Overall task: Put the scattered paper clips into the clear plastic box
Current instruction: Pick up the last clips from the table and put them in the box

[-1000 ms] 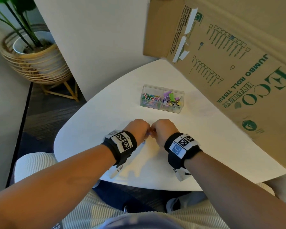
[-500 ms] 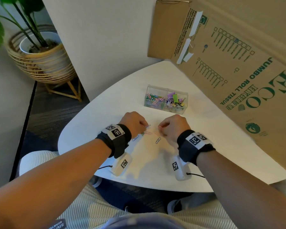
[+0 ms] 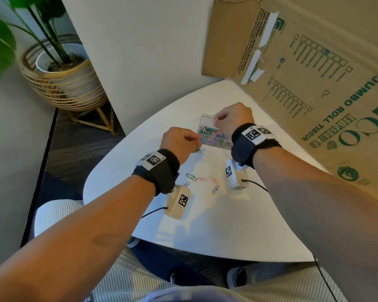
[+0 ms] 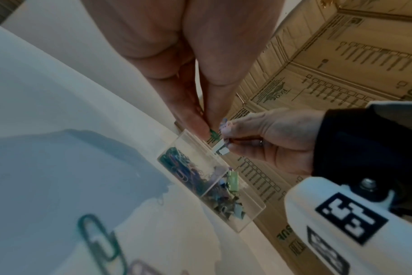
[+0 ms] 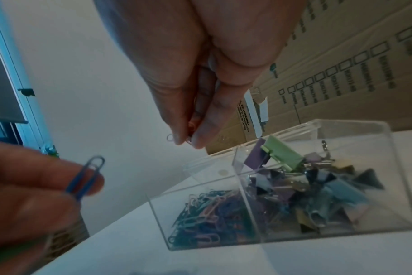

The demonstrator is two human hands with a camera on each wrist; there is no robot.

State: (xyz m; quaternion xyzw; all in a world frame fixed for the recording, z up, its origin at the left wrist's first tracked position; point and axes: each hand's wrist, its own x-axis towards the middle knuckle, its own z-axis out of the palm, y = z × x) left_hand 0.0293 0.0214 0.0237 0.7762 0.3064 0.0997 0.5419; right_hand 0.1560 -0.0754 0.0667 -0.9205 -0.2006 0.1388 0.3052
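Head view: clear plastic box [image 3: 207,143] on white table [image 3: 271,214], ahead of both hands. Right hand [image 3: 234,118] above the box, pinching a pink clip [image 3: 216,118]. Left hand [image 3: 179,141] just short of near-left wall, pinching a clip [image 3: 197,138]. Loose clips [image 3: 202,179] lying behind, toward the body.

Left wrist view: box long axis running away to the right; clip compartment nearer.

Right wrist view: fingertips [image 5: 198,139] over clip compartment; blue clip [image 5: 86,176] in left fingers, beside box. Right hand nearer; likely drops first.
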